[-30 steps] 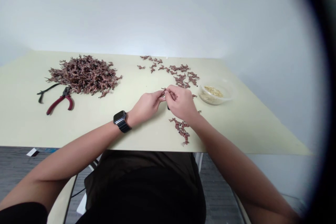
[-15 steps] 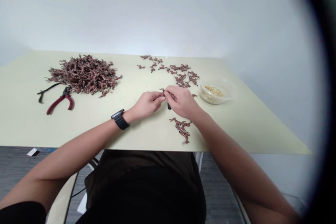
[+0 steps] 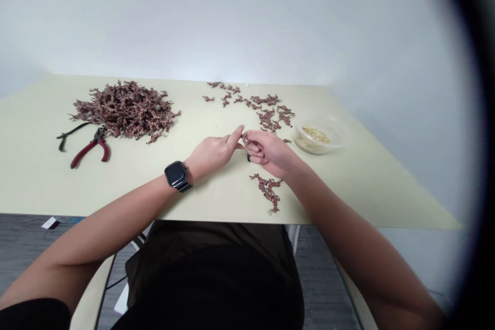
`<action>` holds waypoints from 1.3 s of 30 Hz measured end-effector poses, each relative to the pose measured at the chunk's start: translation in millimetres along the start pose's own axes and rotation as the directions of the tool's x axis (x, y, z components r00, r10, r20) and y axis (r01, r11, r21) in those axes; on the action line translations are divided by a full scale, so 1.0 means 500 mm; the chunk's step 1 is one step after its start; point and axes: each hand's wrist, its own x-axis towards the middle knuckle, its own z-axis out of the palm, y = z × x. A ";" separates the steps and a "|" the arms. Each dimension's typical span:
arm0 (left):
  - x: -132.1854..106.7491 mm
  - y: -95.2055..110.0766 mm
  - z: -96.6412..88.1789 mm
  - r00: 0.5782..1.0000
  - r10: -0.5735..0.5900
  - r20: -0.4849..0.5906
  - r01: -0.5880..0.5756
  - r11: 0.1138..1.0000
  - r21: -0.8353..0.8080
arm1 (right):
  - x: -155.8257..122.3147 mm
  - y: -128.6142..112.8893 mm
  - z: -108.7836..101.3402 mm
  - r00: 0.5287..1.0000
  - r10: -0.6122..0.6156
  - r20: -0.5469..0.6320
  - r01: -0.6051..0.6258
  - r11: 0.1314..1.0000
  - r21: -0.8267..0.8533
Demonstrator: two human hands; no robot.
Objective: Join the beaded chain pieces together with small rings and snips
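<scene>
My right hand (image 3: 268,152) pinches a small reddish-brown branched sprig (image 3: 245,137) at its fingertips, and a small black object (image 3: 248,158) shows beneath those fingers. My left hand (image 3: 212,152) sits just left of the sprig, with its index finger raised and its fingers apart. I cannot see it gripping anything. A smartwatch (image 3: 176,175) is on my left wrist. Below my right hand lies a small cluster of similar sprigs (image 3: 267,191).
A large heap of sprigs (image 3: 126,112) is at the far left of the pale yellow table (image 3: 116,188). Red-handled pliers (image 3: 91,147) and a black strap (image 3: 73,131) lie beside it. Loose sprigs (image 3: 266,116) spread at the back. A clear bowl (image 3: 317,139) holds pale bits.
My left hand's index finger has lifted and moved away from the sprig, no longer pinching it. My right hand has turned slightly, and its fingers still hold the sprig.
</scene>
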 end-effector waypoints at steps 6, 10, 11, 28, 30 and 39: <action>0.011 0.015 -0.010 0.981 -0.191 0.026 0.185 0.895 -0.405 | -0.003 -0.007 -0.020 0.970 -0.232 -0.074 0.173 0.870 -0.462; 0.021 0.018 -0.014 0.904 -0.312 0.293 0.418 0.493 -0.763 | -0.004 0.010 -0.041 0.889 -0.450 -0.089 0.025 0.240 -0.970; 0.022 0.015 -0.014 0.885 -0.317 0.342 0.452 0.402 -0.796 | -0.004 0.016 -0.044 0.912 -0.402 -0.081 -0.033 0.125 -0.992; 0.025 -0.002 -0.042 0.852 -0.204 0.482 0.522 0.381 -0.763 | -0.009 -0.029 -0.112 0.948 -0.211 -0.236 -0.074 0.577 -0.814; 0.023 0.006 -0.038 0.845 -0.190 0.499 0.534 0.316 -0.784 | -0.005 -0.018 -0.095 0.935 -0.280 -0.216 -0.042 0.518 -0.854; 0.019 0.013 -0.021 0.852 -0.265 0.451 0.514 0.262 -0.817 | -0.008 0.028 -0.053 0.946 -0.321 -0.052 0.053 0.310 -0.949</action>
